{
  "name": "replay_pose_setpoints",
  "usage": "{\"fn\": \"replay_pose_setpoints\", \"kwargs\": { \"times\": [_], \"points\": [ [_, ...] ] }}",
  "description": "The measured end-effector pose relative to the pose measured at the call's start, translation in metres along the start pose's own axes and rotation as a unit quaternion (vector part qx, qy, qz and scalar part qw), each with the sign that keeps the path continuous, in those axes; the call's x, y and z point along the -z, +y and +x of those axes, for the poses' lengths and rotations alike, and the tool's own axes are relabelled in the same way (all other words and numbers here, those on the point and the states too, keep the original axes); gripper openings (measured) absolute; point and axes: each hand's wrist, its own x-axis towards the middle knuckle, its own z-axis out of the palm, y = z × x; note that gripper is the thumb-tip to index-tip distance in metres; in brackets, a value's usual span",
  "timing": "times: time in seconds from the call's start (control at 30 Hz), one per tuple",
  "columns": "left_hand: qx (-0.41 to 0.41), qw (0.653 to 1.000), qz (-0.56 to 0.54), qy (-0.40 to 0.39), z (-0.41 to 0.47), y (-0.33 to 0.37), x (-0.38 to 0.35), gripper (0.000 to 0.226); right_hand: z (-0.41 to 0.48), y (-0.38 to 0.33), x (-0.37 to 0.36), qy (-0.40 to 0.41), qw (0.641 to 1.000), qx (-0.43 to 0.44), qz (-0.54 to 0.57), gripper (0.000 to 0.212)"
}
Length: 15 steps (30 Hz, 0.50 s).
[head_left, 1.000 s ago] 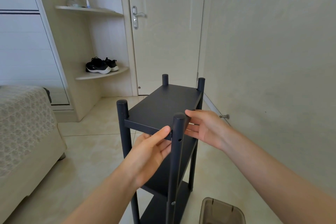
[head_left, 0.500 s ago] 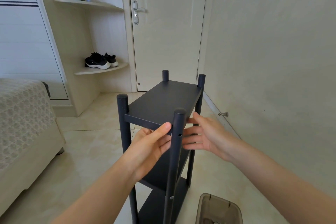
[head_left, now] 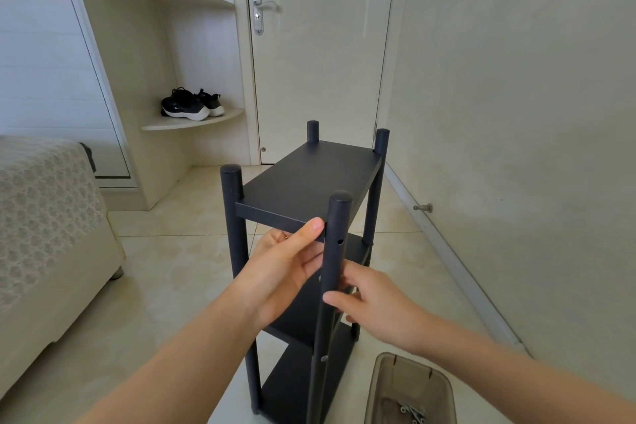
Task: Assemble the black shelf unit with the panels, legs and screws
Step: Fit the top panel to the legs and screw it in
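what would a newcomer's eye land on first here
A black shelf unit stands upright mid-floor, in front of the door. The left hand pinches the front edge of its top panel, and the right hand grips the near leg lower down. A brown tray holding screws sits at bottom right.

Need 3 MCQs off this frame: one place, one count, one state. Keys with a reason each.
1. Where is the screw bin? A on the bed; B on the floor, right of the shelf unit; C on the wall shelf.
2. How many leg tops stand above the top panel? A two; B three; C four.
3. The upper hole in the near right leg is: A empty; B filled by a screw; C under a thumb.
Key: 1 B, it sits beside the unit's foot. 2 C, one rounded top at each corner. 3 A, it shows dark and open.
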Motion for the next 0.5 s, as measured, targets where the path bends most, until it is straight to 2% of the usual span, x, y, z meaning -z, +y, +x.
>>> {"fn": "replay_pose_setpoints", "kwargs": {
  "times": [0.13,0.3,0.43,0.5],
  "points": [
    [-0.013,1.0,0.007,0.01,-0.001,0.001,0.0,0.037,0.006,0.004,0.001,-0.012,1.0,0.013,-0.002,0.027],
    [-0.032,0.999,0.006,0.034,0.002,-0.001,-0.001,0.036,0.015,0.005,0.008,-0.036,0.999,0.019,-0.005,0.032],
    [-0.042,0.997,-0.019,0.058,0.01,-0.005,0.001,0.014,0.022,0.007,0.011,-0.044,0.999,0.016,0.023,0.034],
    [-0.053,0.996,-0.023,0.065,0.014,-0.008,0.002,0.034,0.025,0.008,0.01,-0.039,0.998,0.02,0.035,0.034]
  ]
}}
